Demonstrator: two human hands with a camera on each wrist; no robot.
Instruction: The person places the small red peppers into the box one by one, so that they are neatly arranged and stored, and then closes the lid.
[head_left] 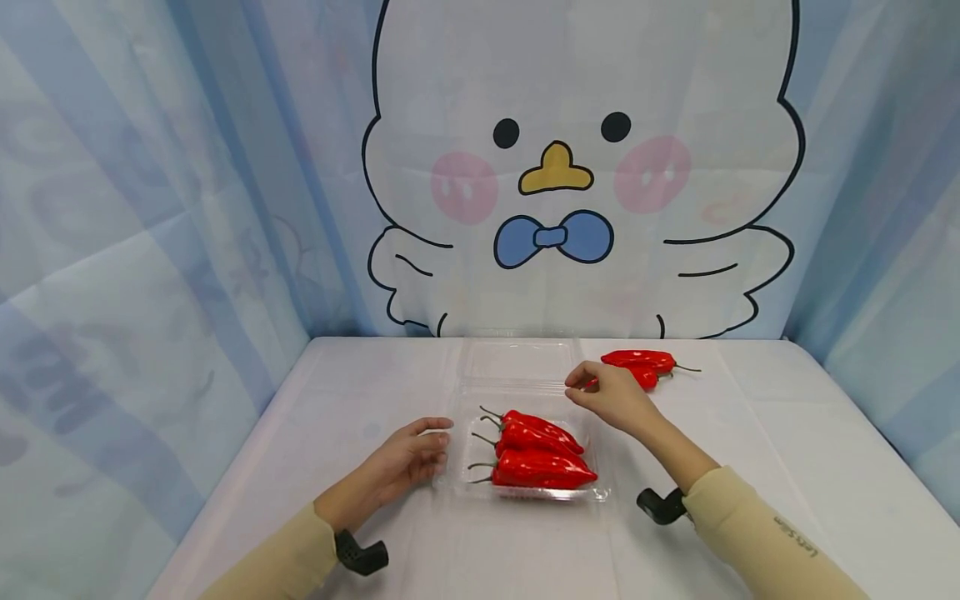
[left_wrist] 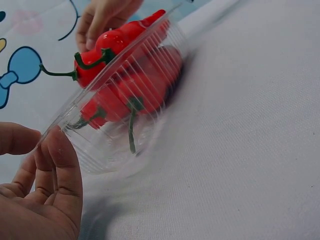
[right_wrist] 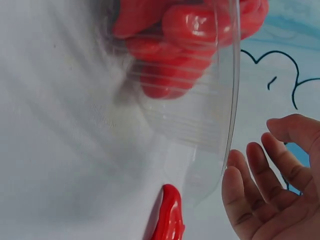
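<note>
A clear plastic clamshell box [head_left: 602,492] sits on the table with its lid [head_left: 520,360] folded back. Several red chili peppers [head_left: 542,468] with green stems lie inside, stems pointing left. At the box's left edge, my left hand [head_left: 408,458] pinches the rim between thumb and fingers, as the left wrist view shows. My right hand [head_left: 611,396] is by the far right corner, fingers loosely bent and holding nothing. In the right wrist view its fingertips [right_wrist: 231,177] are close to the rim; whether they touch it I cannot tell.
Beyond the right hand, more red peppers [head_left: 637,360] lie on the white table [head_left: 720,433], partly hidden by that hand. A curtain [head_left: 555,283] with a cartoon bird hangs behind the table's far edge.
</note>
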